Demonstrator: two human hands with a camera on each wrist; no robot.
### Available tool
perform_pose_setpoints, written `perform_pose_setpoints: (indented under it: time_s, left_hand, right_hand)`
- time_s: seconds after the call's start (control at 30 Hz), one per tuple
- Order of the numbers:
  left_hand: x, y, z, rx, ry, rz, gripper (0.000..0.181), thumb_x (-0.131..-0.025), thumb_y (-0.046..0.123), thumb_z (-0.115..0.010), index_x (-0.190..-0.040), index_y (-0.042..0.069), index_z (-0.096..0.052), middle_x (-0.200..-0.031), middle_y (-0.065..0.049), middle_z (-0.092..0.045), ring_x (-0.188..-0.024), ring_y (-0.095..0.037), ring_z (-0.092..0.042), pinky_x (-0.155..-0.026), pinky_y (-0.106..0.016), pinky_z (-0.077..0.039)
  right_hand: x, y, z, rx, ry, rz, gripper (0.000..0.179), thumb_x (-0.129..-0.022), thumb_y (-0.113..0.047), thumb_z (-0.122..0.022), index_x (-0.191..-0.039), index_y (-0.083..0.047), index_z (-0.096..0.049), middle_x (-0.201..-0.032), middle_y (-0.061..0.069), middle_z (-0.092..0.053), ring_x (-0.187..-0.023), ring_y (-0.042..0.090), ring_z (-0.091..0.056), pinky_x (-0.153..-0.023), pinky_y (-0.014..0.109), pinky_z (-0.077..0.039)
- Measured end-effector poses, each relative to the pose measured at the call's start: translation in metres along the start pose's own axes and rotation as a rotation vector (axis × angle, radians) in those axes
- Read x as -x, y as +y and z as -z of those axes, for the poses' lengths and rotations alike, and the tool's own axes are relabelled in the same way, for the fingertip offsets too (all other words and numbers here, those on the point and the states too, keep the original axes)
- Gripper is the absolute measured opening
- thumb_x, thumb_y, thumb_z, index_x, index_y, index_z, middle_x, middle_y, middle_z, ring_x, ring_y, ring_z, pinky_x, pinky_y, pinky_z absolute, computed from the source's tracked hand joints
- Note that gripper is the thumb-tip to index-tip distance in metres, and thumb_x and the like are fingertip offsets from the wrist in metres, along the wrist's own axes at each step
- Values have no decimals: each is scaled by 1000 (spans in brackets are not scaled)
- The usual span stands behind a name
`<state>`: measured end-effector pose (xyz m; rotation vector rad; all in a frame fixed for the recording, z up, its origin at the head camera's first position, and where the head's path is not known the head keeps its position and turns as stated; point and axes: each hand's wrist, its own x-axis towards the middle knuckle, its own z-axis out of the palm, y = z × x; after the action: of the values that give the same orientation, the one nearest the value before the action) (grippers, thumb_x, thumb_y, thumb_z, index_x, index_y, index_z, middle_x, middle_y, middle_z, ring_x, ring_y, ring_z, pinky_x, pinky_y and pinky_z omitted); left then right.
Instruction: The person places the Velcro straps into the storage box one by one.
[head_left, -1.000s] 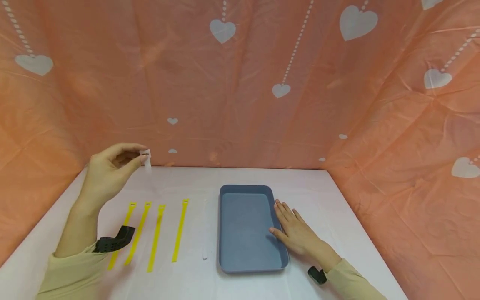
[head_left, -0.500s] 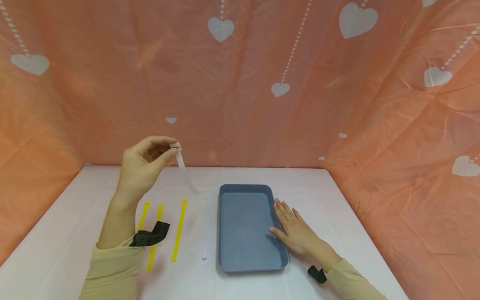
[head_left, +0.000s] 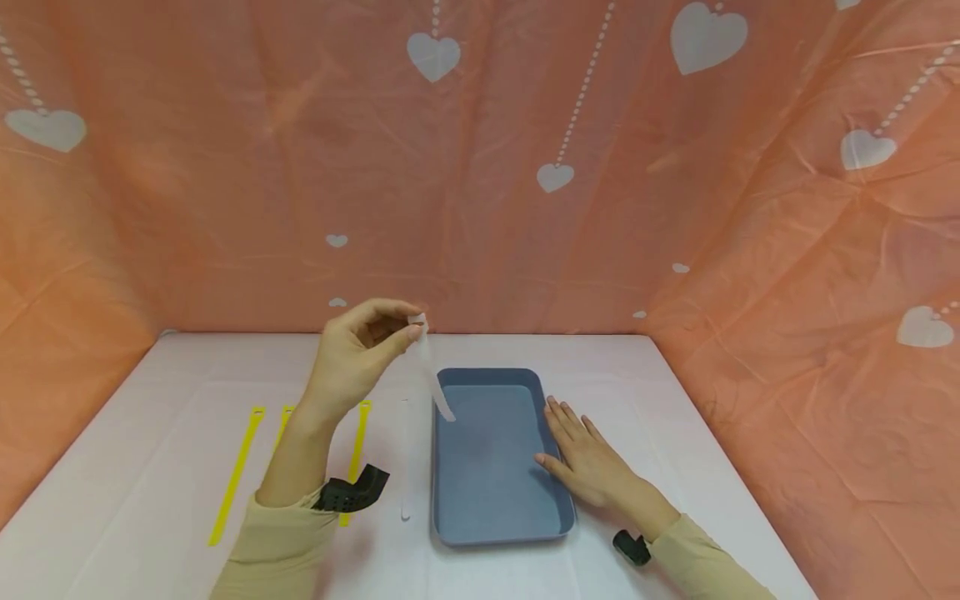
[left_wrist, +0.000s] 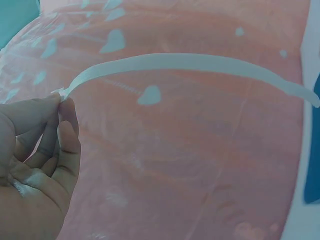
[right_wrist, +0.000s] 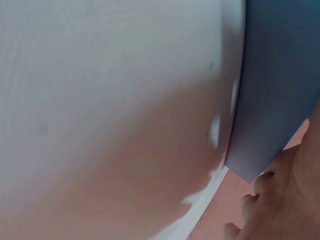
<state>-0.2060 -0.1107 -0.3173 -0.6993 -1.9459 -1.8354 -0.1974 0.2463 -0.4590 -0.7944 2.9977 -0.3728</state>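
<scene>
My left hand (head_left: 347, 365) pinches the head end of a white strap-type cable tie (head_left: 438, 392) between thumb and fingertips, above the table's far part. The tie hangs down to the right, its tail overlapping the left rim of the grey-blue tray (head_left: 498, 467) in the head view. From the left wrist, the white tie (left_wrist: 175, 61) arcs out in a long curve from the fingertips. My right hand (head_left: 592, 462) lies with straight fingers against the tray's right side; in the right wrist view its fingers are by the tray wall (right_wrist: 275, 85).
Left of the tray, another white tie (head_left: 406, 462) lies on the white table (head_left: 600, 358). Yellow slotted ties lie farther left, one in full view (head_left: 236, 475), others partly behind the left forearm. An orange curtain with hearts (head_left: 487, 208) surrounds the table.
My left hand has carried the white cable tie rightward from over the yellow ties to the tray's far left corner, dipping slightly at the end. My right hand has stayed at the tray.
</scene>
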Motion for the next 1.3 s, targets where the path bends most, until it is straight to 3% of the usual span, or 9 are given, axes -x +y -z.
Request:
perform_pose_setpoints:
  time_s: [0.33,0.8,1.0,1.13,1.3]
  left_hand:
    - [9,-19,-44,8,-122,134,20,-94,4,-77,-113,3,-73,-103,-11,-73,-90,-27,-70,-76,-26,-57]
    - [29,-45,-93,83,-279,269,21,-95,10,-76,-114,3,-72,-106,-9,-74,-92,-17,-70,-80,-27,-58]
    - [37,-54,-104,95,-294,362,22,-96,12,-76,-116,4,-71,-108,-8,-73,-92,-16,-70,-79,-28,-58]
    - [36,-63,-107,67,-272,388,21,-97,13,-75,-116,4,-71,-106,-8,-72,-85,-15,-69,-76,-31,-58]
    - [30,-78,-109,42,-252,419,21,-97,11,-75,-115,3,-71,-105,-9,-72,-83,-18,-70,-79,-45,-59]
  right_hand:
    - [-1,0,-1,-4,-6,-10,81,-108,-51,-47,-162,5,-22,-172,18,-15,-158,40,-15,-124,63,-16]
    - [-1,-1,2,-8,-23,-17,81,-109,-51,-46,-162,5,-22,-172,18,-14,-157,41,-15,-123,65,-16]
    - [-1,-1,1,1,-20,-22,81,-108,-51,-47,-162,4,-21,-172,17,-13,-158,39,-15,-123,65,-17]
    - [-2,-1,1,4,-11,-20,80,-108,-49,-49,-162,5,-23,-172,18,-15,-157,40,-16,-123,64,-17]
    - [-2,-3,1,4,-11,-16,80,-108,-48,-49,-161,6,-23,-171,19,-15,-157,41,-17,-123,64,-18]
